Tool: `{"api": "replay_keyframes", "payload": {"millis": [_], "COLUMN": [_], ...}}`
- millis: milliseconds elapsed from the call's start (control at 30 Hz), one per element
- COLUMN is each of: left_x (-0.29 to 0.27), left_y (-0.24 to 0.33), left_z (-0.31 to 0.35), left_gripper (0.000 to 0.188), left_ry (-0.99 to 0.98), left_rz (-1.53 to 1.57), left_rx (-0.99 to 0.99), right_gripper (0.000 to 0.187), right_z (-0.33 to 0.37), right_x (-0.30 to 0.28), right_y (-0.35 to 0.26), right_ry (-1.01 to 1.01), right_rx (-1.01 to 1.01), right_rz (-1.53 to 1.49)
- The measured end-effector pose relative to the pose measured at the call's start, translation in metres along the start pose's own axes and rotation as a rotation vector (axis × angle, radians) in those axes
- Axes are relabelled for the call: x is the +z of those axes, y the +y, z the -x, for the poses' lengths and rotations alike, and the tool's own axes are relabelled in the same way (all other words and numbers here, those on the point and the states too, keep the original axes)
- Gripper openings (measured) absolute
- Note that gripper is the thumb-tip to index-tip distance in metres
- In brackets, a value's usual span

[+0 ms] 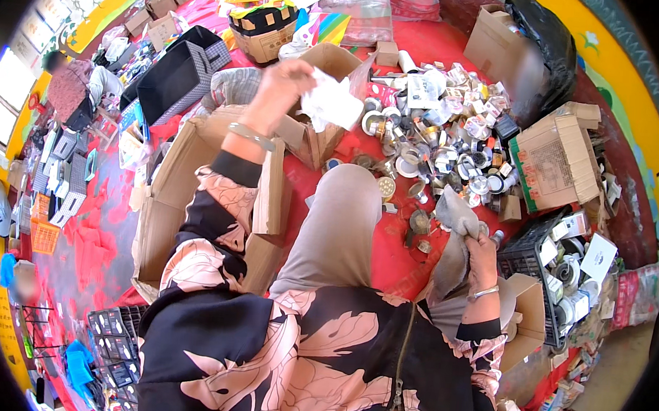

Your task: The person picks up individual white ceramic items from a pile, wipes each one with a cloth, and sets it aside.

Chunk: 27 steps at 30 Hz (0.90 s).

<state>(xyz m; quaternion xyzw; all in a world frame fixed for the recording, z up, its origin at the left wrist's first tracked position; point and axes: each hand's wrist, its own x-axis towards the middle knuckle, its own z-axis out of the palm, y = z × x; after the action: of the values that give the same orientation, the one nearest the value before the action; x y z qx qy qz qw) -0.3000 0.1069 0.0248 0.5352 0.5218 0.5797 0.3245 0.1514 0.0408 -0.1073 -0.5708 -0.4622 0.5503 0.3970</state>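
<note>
My left hand (pixel 282 91) is raised ahead of me, its fingers closed on a corner of a thin white sheet (pixel 333 103); whether it is paper or plastic I cannot tell. The sheet hangs in the air over an open cardboard box (pixel 322 145). Beside my right knee, my right hand (pixel 481 260) grips a grey cloth (pixel 456 213), which droops below the fingers. In front of the cloth spreads a heap of small jars, lids and little boxes (pixel 445 130) on the red floor covering. A larger open carton (pixel 183 168) stands under my left forearm.
To the right are a black crate (pixel 530 238) full of mixed items, a cardboard box (pixel 554 160) and a black plastic bag (pixel 550 53). A black-and-grey bin (pixel 174 72) lies at the far left. Another person (pixel 78 89) sits beyond it.
</note>
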Motion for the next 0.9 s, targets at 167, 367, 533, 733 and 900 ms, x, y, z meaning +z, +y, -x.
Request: {"api": "replay_keyframes", "payload": {"millis": [167, 367, 533, 733, 900], "left_x": [0.007, 0.011, 0.018, -0.063, -0.033], "left_y": [0.022, 0.006, -0.007, -0.125, -0.149], "left_z": [-0.023, -0.048, -0.07, -0.126, -0.138], "left_gripper": [0.019, 0.018, 0.021, 0.03, 0.031], "left_ry": [-0.158, -0.376, -0.459, -0.216, -0.043], "left_rz": [-0.602, -0.492, -0.469, -0.987, -1.301], "left_rx": [0.069, 0.108, 0.096, 0.252, -0.103], "right_gripper": [0.02, 0.025, 0.022, 0.024, 0.019], "right_z": [0.0, 0.002, 0.003, -0.004, 0.006], "right_x": [-0.001, 0.005, 0.003, 0.003, -0.023], "right_y": [0.003, 0.003, 0.01, 0.006, -0.022], "right_ry": [0.014, -0.013, 0.024, 0.065, 0.245], "right_rx": [-0.02, -0.011, -0.055, -0.035, 0.044], "right_rz": [0.11, 0.07, 0.098, 0.06, -0.438]}}
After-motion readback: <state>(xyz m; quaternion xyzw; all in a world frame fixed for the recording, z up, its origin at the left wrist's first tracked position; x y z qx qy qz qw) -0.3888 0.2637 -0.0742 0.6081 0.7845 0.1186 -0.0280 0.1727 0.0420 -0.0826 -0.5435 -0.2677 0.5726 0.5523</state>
